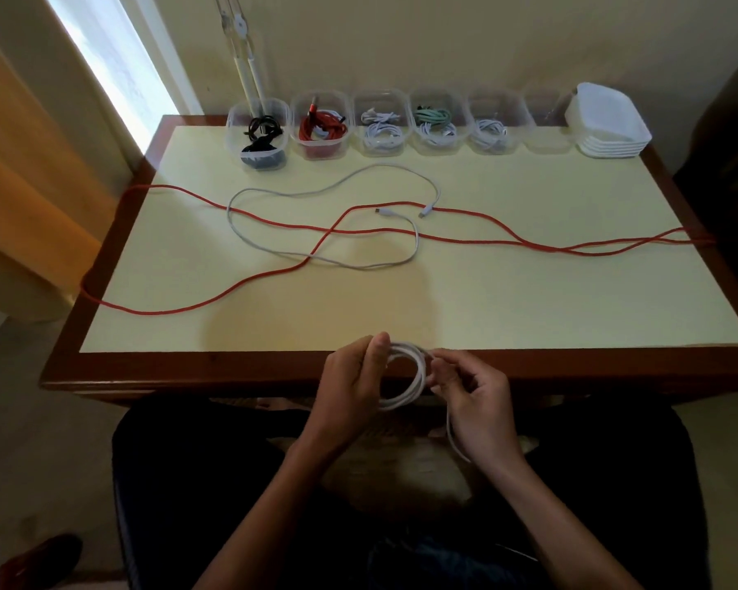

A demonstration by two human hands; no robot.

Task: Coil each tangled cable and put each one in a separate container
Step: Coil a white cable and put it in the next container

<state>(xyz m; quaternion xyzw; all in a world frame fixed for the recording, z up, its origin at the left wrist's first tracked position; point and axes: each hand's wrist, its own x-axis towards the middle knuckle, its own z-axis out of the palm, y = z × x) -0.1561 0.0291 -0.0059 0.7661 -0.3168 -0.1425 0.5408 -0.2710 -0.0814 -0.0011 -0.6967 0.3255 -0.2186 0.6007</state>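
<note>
At the 6 o'clock edge of the table (pixel 529 300), both hands work a white cable (pixel 418 376). The left hand (pixel 350 385) grips the finished loops, thumb up over the top of the coil. The right hand (pixel 474 398), fingers curled, pinches the strand at the coil's 3 o'clock side; the loose tail runs down under that wrist toward the lap.

The step in hand looks like the last few turns of winding. To do it well, the left hand should keep every loop stacked flat under the thumb, while the right feeds the tail in the same direction and at the same loop size, letting the strand roll between the fingers so no twist builds. The end plug is best tucked through or around the bundle, or the coil may spring open when it is set down.

At 12 o'clock stands a row of clear tubs; five hold coils, and the empty tub (pixel 548 123), at the right end beside a stack of lids (pixel 610 121), seems the place for this one. A red cable (pixel 239 287) and a grey cable (pixel 273 249) lie crossed mid-table, not yet coiled.
</note>
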